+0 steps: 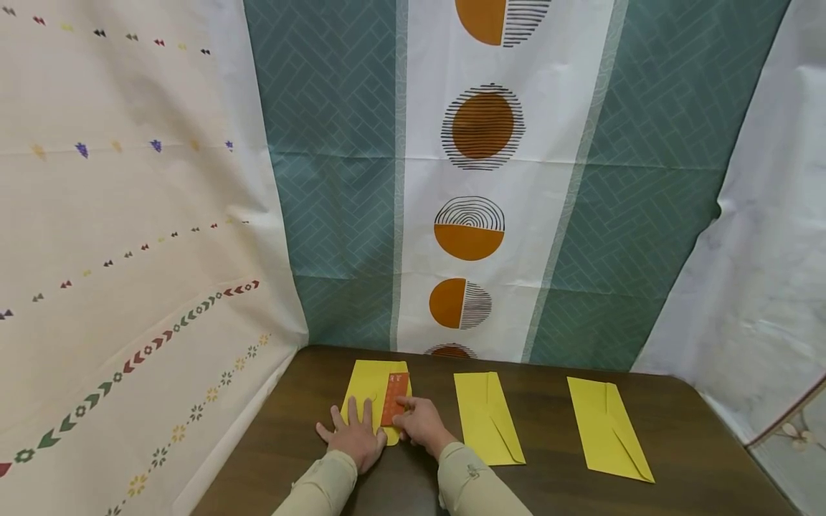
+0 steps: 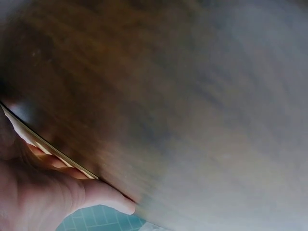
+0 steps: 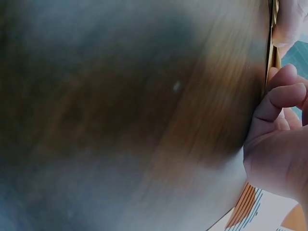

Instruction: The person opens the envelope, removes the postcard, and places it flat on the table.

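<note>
A yellow envelope (image 1: 369, 374) lies on the dark wooden table at the left in the head view. My left hand (image 1: 356, 437) rests flat over its lower left part, fingers spread. On the envelope's right half is a narrow red card (image 1: 394, 395) with pale marks at its top. My right hand (image 1: 423, 423) pinches the card's right edge between thumb and fingers. In the left wrist view, the left hand (image 2: 45, 192) lies low along the table edge-on. The right wrist view has the right hand (image 3: 279, 139) with curled fingers beside the envelope's thin edge.
Two more yellow envelopes, one in the middle (image 1: 487, 419) and one at the right (image 1: 606, 430), lie flap side up on the table (image 1: 548, 416). Patterned cloth (image 1: 335, 215) hangs behind the table's far edge, with pale cloth at both sides.
</note>
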`<state>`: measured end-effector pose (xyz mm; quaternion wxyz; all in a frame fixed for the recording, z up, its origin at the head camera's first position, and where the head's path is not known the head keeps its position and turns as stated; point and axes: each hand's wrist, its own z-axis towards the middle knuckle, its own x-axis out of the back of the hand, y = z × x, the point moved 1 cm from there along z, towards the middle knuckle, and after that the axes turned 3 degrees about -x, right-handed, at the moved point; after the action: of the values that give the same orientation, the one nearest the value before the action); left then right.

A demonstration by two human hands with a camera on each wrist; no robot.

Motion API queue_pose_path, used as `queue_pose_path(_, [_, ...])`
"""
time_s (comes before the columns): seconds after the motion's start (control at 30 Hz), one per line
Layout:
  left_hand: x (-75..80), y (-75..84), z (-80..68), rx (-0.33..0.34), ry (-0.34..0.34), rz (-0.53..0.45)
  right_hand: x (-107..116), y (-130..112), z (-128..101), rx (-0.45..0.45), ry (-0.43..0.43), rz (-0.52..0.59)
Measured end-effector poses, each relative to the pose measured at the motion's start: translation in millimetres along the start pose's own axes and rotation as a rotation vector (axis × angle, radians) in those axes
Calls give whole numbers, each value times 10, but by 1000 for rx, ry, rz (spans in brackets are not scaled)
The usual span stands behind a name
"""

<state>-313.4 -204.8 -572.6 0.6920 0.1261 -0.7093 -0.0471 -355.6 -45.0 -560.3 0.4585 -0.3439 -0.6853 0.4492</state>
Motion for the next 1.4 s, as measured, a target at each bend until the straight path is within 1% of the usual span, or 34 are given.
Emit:
queue_pose_path(0.27, [-1, 6, -24, -1, -10, -2, 7, 25, -2, -8, 15, 10])
queue_pose_path(0.43, [15, 21, -29, 3, -20, 1, 40, 24, -6, -38, 21, 15])
queue_pose_path(0.6, [15, 15, -23, 7, -19, -6, 73, 16, -48, -46, 22, 18])
queue_pose_path(0.83, [19, 17, -34, -4, -18, -4, 93, 2, -99, -56, 25, 25])
queue_pose_path(1.07, [97, 41, -75, 5, -47, -21, 107, 32, -112, -34, 25, 31])
queue_pose_path(1.2, [145, 60, -103, 1, -50, -15, 117, 44, -120, -33, 25, 39])
queue_pose_path(1.4, [150, 66, -105, -4, -55, -5, 123, 53, -136, -31, 35, 43])
